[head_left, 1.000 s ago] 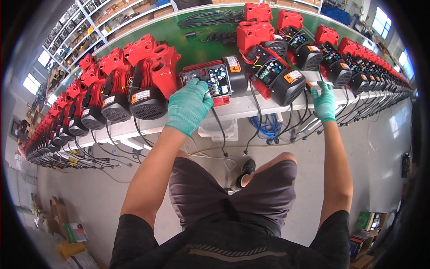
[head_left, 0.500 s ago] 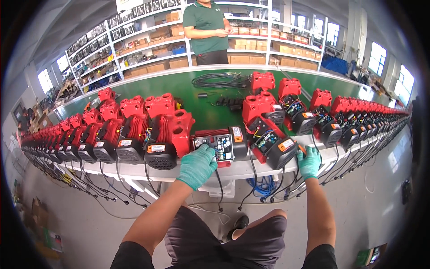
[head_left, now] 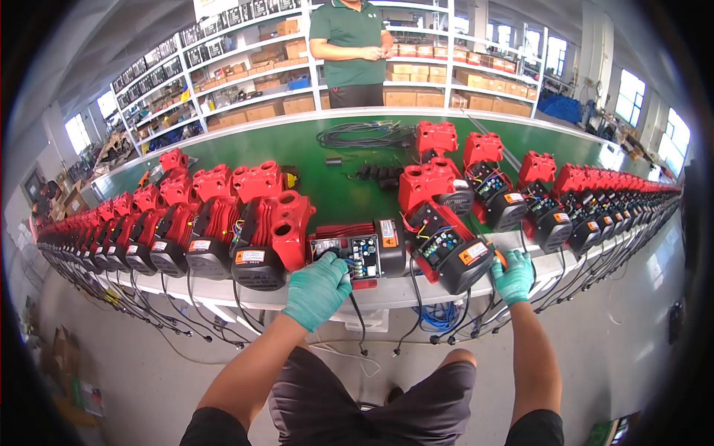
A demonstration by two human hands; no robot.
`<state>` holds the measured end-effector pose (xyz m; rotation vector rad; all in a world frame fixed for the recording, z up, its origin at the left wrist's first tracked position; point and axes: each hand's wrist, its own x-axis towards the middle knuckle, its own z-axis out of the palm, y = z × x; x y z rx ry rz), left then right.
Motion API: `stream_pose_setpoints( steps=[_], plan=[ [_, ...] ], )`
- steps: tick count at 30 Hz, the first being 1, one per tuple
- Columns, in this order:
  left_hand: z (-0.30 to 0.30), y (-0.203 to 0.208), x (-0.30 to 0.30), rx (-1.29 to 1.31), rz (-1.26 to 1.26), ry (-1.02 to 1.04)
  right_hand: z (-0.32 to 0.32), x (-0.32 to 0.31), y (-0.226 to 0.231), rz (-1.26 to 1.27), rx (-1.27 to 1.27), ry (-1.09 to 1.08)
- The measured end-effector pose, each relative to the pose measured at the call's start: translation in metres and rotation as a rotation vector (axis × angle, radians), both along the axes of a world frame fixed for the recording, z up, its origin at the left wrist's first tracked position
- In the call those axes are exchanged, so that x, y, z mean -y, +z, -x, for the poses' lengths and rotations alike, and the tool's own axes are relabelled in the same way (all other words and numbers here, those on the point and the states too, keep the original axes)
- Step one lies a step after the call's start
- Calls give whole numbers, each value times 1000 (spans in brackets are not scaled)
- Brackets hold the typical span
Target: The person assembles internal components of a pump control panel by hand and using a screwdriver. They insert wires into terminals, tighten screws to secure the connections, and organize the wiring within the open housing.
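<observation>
In the middle lies a red and black electric pump [head_left: 392,241] on its side, its control box facing up with the circuit board [head_left: 364,256] bare. My left hand [head_left: 318,291], in a green glove, is at the left side of this box, fingers curled in over its wires; what they pinch is hidden. My right hand [head_left: 513,279], gloved alike, is closed round a slim tool with an orange handle [head_left: 501,259]; its kind I cannot make out. Just left of that hand sits another pump [head_left: 450,249], its board also uncovered.
Rows of similar pumps [head_left: 212,241] run along both sides, power cords hanging off the white table edge [head_left: 401,296]. Grey cables [head_left: 357,135] and small black parts [head_left: 378,175] lie on the green tabletop [head_left: 327,201]. Across it stands a person in a green shirt [head_left: 351,44], before shelves of boxes.
The whole view has shifted slightly. My left hand stays at the open box with its fingers more bent inward; my right hand keeps the orange-handled tool. My shoe below has mostly gone out of sight.
</observation>
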<state>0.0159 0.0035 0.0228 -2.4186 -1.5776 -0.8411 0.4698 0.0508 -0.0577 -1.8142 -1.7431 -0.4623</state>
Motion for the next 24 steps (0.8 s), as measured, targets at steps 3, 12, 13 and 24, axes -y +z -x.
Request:
stream_pose_setpoints(
  steps=[3, 12, 13, 24],
  plan=[
    [-5, 0, 0, -11, -36, 2, -4, 4, -8, -101, -108, 19],
    [-4, 0, -2, -8, -52, -17, -9, -3, -13, -106, -93, 7],
    [-4, 0, -3, -13, -62, -14, -10, -3, -13, -111, -93, 7],
    [-3, 3, 2, -8, -52, -8, -3, 1, -11, -101, -119, -8]
  ],
)
